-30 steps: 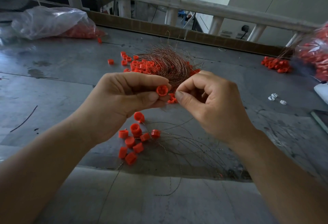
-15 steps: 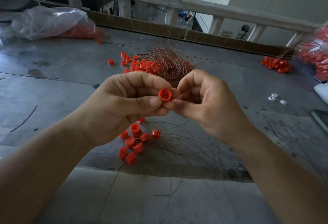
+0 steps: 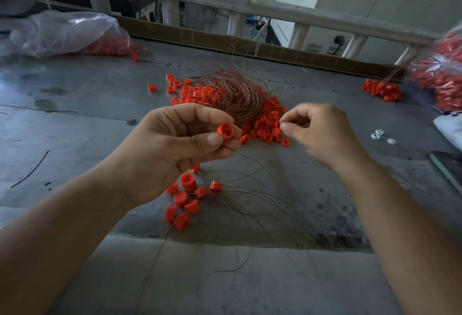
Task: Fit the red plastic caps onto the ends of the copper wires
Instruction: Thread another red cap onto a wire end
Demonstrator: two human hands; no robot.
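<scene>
Grey metal tabletop (image 3: 75,127) carrying, at centre, a nest-like tangle of thin copper wires (image 3: 232,94) with a heap of loose red plastic caps (image 3: 265,127) around it. Nearer the person lies a small cluster of already capped wires (image 3: 187,199).

Left hand (image 3: 175,157) is raised over the tabletop, thumb and forefinger pinching a single red plastic cap (image 3: 225,131) with its open mouth towards the camera. A thin strand appears to trail down from under those fingers.

Right hand (image 3: 322,134) met the left at the cap half a second ago. It now stands well apart to the right, above the heap. Its fingers (image 3: 287,128) are closed tip to tip; whether a strand lies between them cannot be told.

The parting suggests the insertion on this cap is finished, or that the next wire is being sought.
</scene>
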